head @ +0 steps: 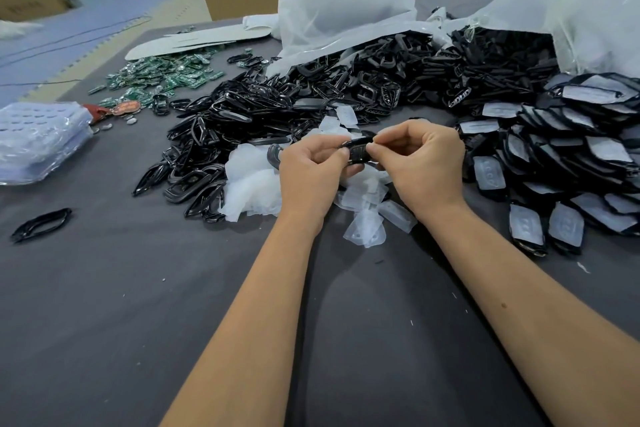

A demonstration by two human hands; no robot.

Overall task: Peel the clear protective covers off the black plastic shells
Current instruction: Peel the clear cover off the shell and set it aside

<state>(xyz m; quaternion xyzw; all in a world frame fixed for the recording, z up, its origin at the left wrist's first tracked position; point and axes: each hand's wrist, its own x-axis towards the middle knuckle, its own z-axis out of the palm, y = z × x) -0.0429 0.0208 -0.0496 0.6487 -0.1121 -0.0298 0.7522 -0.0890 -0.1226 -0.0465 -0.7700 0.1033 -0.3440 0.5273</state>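
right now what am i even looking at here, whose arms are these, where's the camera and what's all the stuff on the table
There is no machine here. The two bare arms belong to a person, and the single picture comes from a wide-angle camera worn on that person's head, looking forward and down.

The left hand and the right hand both pinch one small glossy black plastic shell between them, above the dark grey cloth-covered table.

Under the hands lies a loose heap of peeled clear plastic covers. Behind is a big pile of black plastic frames. To the right sit stacked black shells still wearing their covers. Far left are green circuit boards and a stack of clear plastic trays. White plastic bags lie at the back.
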